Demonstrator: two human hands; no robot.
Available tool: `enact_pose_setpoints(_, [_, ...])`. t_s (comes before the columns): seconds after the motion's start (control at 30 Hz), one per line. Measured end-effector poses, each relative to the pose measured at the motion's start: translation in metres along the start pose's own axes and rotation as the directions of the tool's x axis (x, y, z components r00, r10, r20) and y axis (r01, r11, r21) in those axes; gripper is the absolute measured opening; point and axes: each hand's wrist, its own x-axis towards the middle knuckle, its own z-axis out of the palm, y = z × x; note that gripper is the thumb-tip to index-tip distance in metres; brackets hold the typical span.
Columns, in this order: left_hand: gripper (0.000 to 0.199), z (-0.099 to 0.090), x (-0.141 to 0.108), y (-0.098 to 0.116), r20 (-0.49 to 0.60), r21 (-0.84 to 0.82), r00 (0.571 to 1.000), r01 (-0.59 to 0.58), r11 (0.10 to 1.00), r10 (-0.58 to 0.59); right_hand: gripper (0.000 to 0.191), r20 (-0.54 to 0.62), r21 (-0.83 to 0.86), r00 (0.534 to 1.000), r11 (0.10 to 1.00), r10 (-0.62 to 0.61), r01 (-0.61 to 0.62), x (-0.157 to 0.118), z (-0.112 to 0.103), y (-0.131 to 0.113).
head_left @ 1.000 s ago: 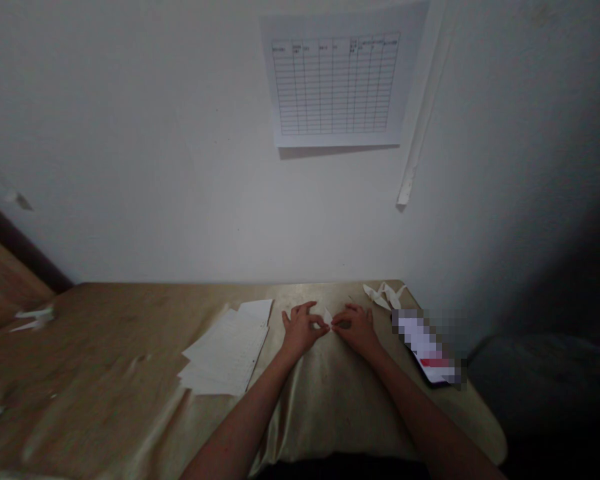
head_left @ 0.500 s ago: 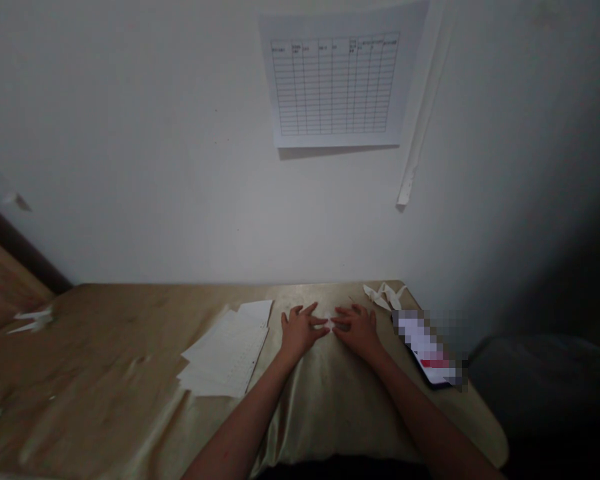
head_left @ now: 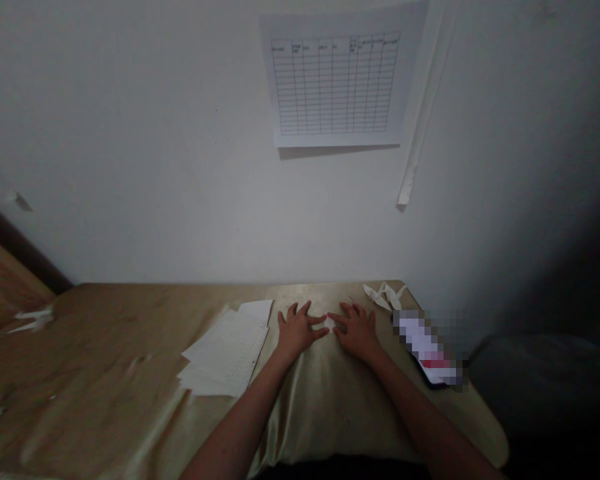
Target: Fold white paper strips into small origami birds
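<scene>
Touching small white paper point(head_left: 330, 323), left fingers point(head_left: 317, 320) and right fingers point(head_left: 339, 320) spread; chart point(head_left: 336, 87) headings illegible

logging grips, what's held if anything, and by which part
Left hand and right hand have fingertips at opposite sides of a small white paper; whether it's held can't be told.

Between left hand point(head_left: 300, 329) and right hand point(head_left: 357, 330), paper piece point(head_left: 329, 323); leftward, sheets point(head_left: 226, 353); along worktop's point(head_left: 130, 333) right edge, phone point(head_left: 426, 348); at far-right corner, folded papers point(head_left: 384, 295).
</scene>
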Motion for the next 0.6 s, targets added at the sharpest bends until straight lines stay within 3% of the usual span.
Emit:
enact_pose_setpoints(0.33, [0.054, -0.0016, 0.0011, -0.0003, -0.004, -0.026, 1.0, -0.015, 1.0, 0.015, 0.048, 0.0, 0.043, 0.999, 0.999, 0.034, -0.034, 0.0021, 0.0, 0.0024])
enact_pose_setpoints(0.6, [0.033, 0.0056, 0.0066, -0.0003, -0.038, -0.126, 0.999, -0.017, 0.992, 0.012, 0.031, -0.029, 0.098, 0.998, 0.994, 0.054, -0.051, 0.0041, -0.002, 0.0005])
